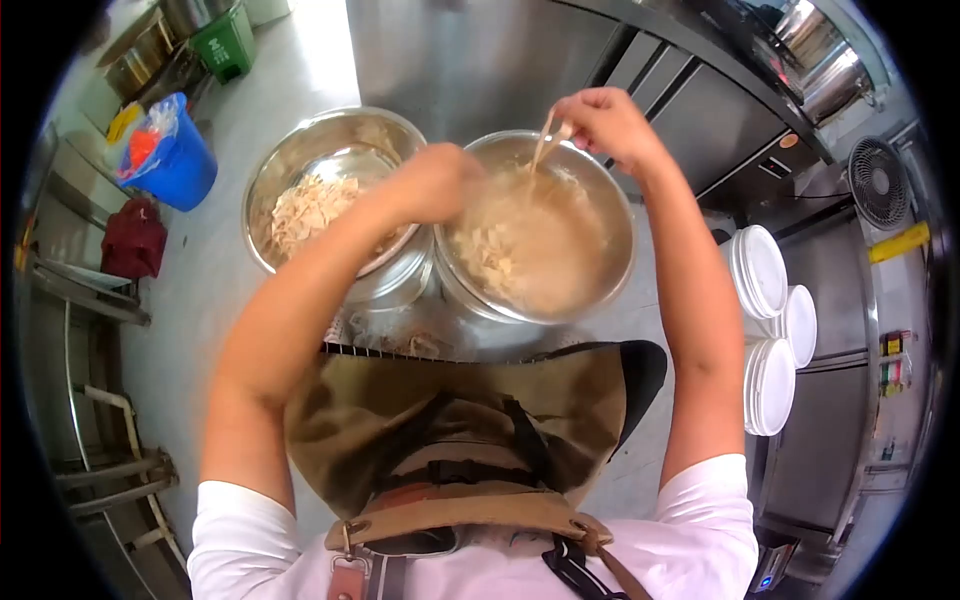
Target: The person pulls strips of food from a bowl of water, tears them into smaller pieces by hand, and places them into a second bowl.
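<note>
Two large steel bowls stand side by side before me. The left bowl (256, 205) holds a heap of pale, torn pieces (310, 212). In the right bowl (628, 225) is cloudy brownish liquid (560, 245) with similar pale pieces (490, 260) at its left. My left hand (447, 183) is over the gap between the bowls, its fingers curled and blurred by motion; whatever it holds cannot be made out. Above the far rim of the right bowl, my right hand (608, 122) pinches a long pale strip (545, 145) that hangs down toward the liquid.
A blue bin (185, 165) with bags stands at the left, a green bin (224, 48) behind it. Several white buckets (768, 385) are at the right, near steel cabinets (815, 400). A black fan (878, 182) is at the far right.
</note>
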`<state>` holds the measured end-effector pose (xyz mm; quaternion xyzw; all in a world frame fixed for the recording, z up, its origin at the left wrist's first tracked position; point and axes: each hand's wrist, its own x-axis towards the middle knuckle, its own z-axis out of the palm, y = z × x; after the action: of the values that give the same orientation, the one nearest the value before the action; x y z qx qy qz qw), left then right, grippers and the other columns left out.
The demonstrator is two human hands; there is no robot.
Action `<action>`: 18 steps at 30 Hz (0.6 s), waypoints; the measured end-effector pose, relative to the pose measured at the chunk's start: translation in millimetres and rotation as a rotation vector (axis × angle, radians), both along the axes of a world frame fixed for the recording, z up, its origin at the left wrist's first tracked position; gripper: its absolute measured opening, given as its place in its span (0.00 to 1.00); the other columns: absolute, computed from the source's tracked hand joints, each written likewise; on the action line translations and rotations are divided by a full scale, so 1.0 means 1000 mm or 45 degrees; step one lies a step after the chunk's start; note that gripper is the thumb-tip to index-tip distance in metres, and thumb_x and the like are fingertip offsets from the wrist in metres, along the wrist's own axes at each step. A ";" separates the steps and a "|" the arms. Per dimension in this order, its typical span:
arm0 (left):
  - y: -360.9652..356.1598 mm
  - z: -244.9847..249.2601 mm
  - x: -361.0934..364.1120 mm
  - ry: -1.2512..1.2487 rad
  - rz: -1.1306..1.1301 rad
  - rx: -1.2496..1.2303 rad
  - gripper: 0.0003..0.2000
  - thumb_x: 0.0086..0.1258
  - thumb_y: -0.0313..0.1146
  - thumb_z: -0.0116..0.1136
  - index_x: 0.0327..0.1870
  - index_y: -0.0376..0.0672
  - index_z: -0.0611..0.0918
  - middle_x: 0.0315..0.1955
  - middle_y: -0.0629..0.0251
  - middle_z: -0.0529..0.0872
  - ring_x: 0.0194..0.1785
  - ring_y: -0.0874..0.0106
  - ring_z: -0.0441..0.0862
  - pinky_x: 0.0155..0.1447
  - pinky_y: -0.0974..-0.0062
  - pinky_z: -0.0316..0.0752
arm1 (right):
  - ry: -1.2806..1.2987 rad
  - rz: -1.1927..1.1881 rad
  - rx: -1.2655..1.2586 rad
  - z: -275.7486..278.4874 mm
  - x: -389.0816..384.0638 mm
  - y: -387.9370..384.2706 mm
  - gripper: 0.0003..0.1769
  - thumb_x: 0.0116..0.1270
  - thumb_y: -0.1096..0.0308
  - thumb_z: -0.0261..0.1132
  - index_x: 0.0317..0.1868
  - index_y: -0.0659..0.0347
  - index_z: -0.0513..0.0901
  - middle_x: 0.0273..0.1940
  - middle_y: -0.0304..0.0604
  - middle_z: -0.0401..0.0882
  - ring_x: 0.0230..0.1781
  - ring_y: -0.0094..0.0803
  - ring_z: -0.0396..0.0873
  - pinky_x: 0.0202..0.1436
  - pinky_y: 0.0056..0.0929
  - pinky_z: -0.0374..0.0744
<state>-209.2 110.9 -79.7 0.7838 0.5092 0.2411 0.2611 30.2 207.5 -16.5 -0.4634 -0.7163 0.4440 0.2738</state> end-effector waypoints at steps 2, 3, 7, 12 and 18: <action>0.013 0.000 0.028 0.077 0.023 -0.008 0.14 0.61 0.35 0.62 0.43 0.36 0.85 0.38 0.52 0.87 0.41 0.58 0.85 0.48 0.64 0.77 | 0.023 -0.043 0.045 0.035 0.005 -0.007 0.12 0.66 0.63 0.62 0.36 0.64 0.85 0.26 0.36 0.80 0.20 0.16 0.72 0.21 0.16 0.69; 0.017 0.000 0.039 0.117 0.033 -0.012 0.15 0.61 0.35 0.62 0.45 0.37 0.84 0.39 0.52 0.87 0.41 0.58 0.85 0.48 0.63 0.77 | 0.058 -0.054 0.062 0.051 0.009 -0.011 0.12 0.67 0.63 0.62 0.37 0.64 0.85 0.27 0.36 0.80 0.20 0.16 0.72 0.21 0.15 0.69; 0.024 -0.011 0.070 -0.171 0.120 -0.004 0.19 0.60 0.36 0.65 0.50 0.34 0.82 0.45 0.54 0.86 0.45 0.60 0.85 0.50 0.65 0.77 | 0.252 0.017 0.136 0.097 0.020 -0.022 0.12 0.68 0.63 0.62 0.38 0.64 0.84 0.27 0.34 0.80 0.19 0.15 0.72 0.20 0.15 0.69; 0.026 0.012 0.098 -0.630 0.193 -0.041 0.19 0.60 0.30 0.67 0.51 0.31 0.80 0.42 0.60 0.86 0.46 0.72 0.84 0.49 0.74 0.78 | 0.407 0.009 0.137 0.129 0.025 -0.038 0.12 0.72 0.64 0.58 0.40 0.64 0.83 0.21 0.28 0.73 0.17 0.12 0.68 0.19 0.14 0.63; -0.009 0.048 0.110 -1.147 0.064 -0.329 0.16 0.64 0.24 0.63 0.52 0.32 0.79 0.38 0.60 0.86 0.40 0.75 0.83 0.44 0.75 0.80 | 0.544 0.031 0.061 0.113 0.030 -0.044 0.13 0.72 0.64 0.58 0.39 0.65 0.83 0.20 0.29 0.73 0.16 0.14 0.67 0.19 0.16 0.62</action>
<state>-99.6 102.2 -31.9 0.5496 0.3899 0.4981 0.5457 60.1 163.4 96.2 -0.3432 -0.6579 0.5184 0.4250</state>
